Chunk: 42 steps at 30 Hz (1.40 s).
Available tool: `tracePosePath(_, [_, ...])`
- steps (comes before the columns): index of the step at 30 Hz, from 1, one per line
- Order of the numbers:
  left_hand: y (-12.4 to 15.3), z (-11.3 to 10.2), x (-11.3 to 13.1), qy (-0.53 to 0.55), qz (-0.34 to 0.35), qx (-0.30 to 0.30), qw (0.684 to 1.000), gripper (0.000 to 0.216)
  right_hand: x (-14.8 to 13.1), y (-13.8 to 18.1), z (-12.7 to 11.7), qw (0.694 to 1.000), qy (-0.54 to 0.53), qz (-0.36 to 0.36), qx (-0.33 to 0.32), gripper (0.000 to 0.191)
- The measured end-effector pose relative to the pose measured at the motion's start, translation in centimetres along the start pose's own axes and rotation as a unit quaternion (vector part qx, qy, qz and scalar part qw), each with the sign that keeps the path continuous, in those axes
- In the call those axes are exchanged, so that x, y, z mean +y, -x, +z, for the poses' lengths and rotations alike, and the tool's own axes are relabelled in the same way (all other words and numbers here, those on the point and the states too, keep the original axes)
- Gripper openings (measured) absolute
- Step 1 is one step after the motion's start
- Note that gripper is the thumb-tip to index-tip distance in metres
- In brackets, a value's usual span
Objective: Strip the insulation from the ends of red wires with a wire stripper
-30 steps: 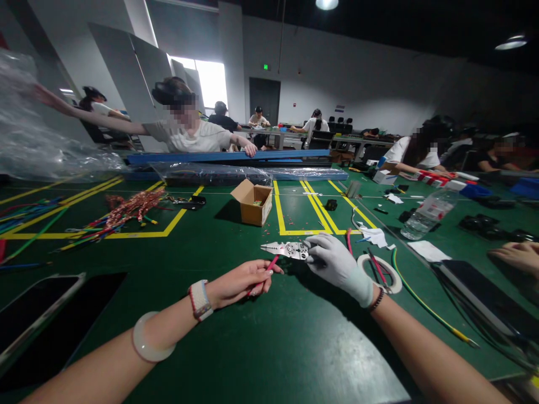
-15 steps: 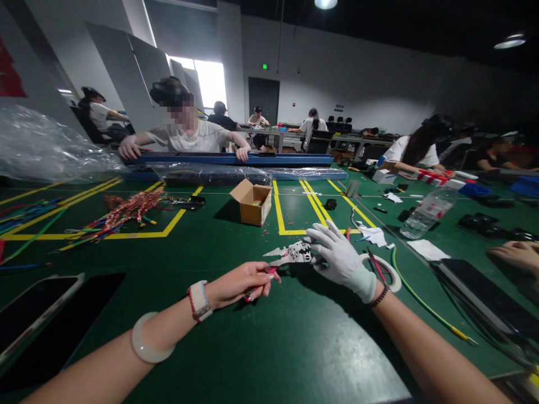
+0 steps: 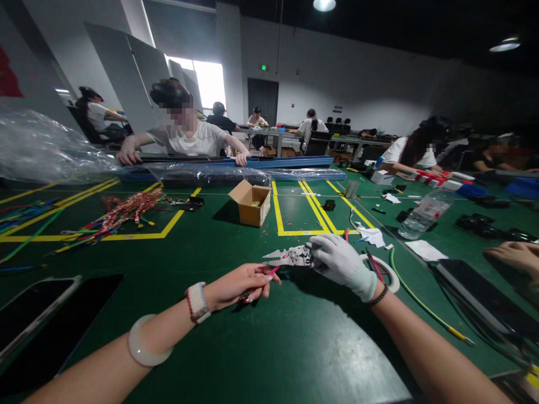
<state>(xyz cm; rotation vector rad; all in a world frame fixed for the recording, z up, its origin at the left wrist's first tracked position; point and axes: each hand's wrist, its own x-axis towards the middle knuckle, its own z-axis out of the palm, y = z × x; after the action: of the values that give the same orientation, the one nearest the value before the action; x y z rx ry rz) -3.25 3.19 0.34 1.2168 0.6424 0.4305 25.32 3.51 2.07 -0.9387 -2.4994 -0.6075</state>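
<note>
My left hand (image 3: 241, 283) rests bare on the green table (image 3: 295, 348) and pinches a short red wire (image 3: 269, 273) between thumb and fingers. The wire's tip points up toward the jaws of a silver wire stripper (image 3: 288, 257). My right hand (image 3: 342, 262), in a white glove, is closed round the stripper's handles, holding it just above the table with the jaws pointing left. A roll of white tape (image 3: 386, 271) lies just behind the gloved wrist.
A small open cardboard box (image 3: 251, 203) stands beyond the hands, by yellow floor-tape lines. A heap of coloured wires (image 3: 122, 212) lies at the left, a phone (image 3: 29, 307) near left, a water bottle (image 3: 422, 216) and green-yellow cable (image 3: 425, 306) at right. Other people work across the table.
My gloved right hand, fingers spread half a second ago, has closed on the stripper handles again. The person opposite lowered an outstretched arm to the blue bar.
</note>
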Motion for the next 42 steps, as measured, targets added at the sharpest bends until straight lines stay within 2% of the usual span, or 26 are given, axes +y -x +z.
tracePosePath(6, [0.1, 0.0, 0.2, 0.010, -0.022, 0.005, 1.000, 0.028, -0.3, 0.2, 0.1, 0.999, 0.026, 0.018, -0.019, 0.004])
tracePosePath(18, [-0.1, -0.1, 0.2, 0.051, -0.028, -0.001, 0.998, 0.030, 0.0, 0.1, 1.0, 0.999, -0.025, 0.022, 0.025, 0.012])
tracePosePath(23, [-0.1, -0.1, 0.1, 0.068, -0.032, 0.002, 0.997, 0.025, -0.1, 0.1, 1.1, 0.999, -0.028, 0.040, 0.004, 0.017])
tracePosePath(31, [-0.1, -0.1, -0.3, 0.095, -0.028, 0.016, 0.995, 0.026, -1.2, -0.8, 0.1, 0.997, -0.003, 0.072, -0.037, 0.038])
tracePosePath(37, [0.2, 0.0, 0.0, 0.093, -0.032, 0.014, 0.995, 0.028, -1.6, -0.7, 0.9, 0.996, -0.021, 0.082, -0.023, 0.047])
tracePosePath(42, [0.2, 0.2, 0.2, 0.081, -0.035, 0.016, 0.996, 0.029, -1.7, -0.6, 1.4, 0.996, -0.031, 0.083, -0.001, 0.044])
